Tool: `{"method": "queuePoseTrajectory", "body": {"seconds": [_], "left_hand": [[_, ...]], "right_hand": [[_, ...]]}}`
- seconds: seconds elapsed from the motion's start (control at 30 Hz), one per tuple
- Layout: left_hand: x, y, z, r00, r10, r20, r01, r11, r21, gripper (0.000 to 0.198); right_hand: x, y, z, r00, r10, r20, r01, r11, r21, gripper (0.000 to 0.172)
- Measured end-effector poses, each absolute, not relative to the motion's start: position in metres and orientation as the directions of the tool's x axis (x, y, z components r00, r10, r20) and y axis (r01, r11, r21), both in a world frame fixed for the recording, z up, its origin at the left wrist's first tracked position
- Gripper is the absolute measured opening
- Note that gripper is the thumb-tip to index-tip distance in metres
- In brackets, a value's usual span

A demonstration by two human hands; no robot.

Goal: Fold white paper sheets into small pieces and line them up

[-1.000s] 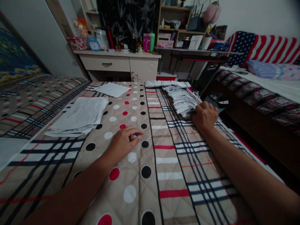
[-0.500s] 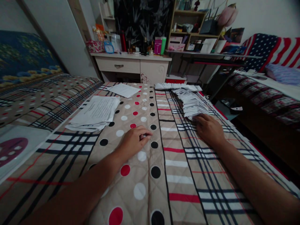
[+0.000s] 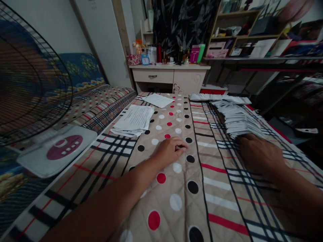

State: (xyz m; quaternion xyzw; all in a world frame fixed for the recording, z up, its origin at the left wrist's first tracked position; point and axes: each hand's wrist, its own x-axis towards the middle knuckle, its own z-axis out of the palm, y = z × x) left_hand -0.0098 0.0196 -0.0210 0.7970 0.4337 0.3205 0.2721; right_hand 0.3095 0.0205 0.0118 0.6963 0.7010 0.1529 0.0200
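Right grip [image 3: 259, 153] now perhaps beside stack [image 3: 237, 118]

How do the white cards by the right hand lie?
Fanned out: white cards overlap in a long row running from the right hand.

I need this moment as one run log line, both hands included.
left hand: curled on quilt | right hand: palm down at near end of fanned paper slips | printed sheets: stacked beyond left hand
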Motion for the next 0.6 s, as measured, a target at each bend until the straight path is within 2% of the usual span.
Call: {"method": "queuePoseTrajectory", "body": {"seconds": [0.1, 0.17, 0.33, 0.43, 0.5, 0.6], "left_hand": [[-0.01, 0.021, -0.021, 0.414, 0.866, 0.28, 0.486, -0.47, 0.736, 0.018], [-0.011, 0.021, -0.02, 0.411, 0.866, 0.283, 0.466, -0.467, 0.752, 0.019], [-0.009, 0.021, -0.02, 0.377, 0.887, 0.266, 0.397, -0.414, 0.819, 0.018], [-0.013, 0.024, -0.019, 0.329, 0.911, 0.246, 0.362, -0.363, 0.858, 0.019], [-0.026, 0.029, -0.015, 0.249, 0.917, 0.31, 0.382, -0.388, 0.839, 0.018], [-0.061, 0.042, -0.004, -0.024, 0.831, 0.556, 0.546, -0.455, 0.703, 0.015]], "right_hand": [[0.273, 0.013, 0.037, 0.045, 0.986, 0.158, 0.959, -0.087, 0.269, 0.029], [0.245, 0.01, 0.046, 0.049, 0.98, 0.195, 0.97, -0.093, 0.224, 0.029], [0.186, 0.01, 0.021, -0.204, 0.935, 0.291, 0.954, 0.256, -0.155, 0.024], [0.173, 0.014, -0.005, -0.3, 0.875, 0.381, 0.855, 0.423, -0.299, 0.022], [0.173, 0.017, -0.016, -0.296, 0.854, 0.429, 0.805, 0.464, -0.368, 0.021], [0.18, 0.02, -0.022, -0.285, 0.848, 0.447, 0.734, 0.493, -0.467, 0.02]]}}
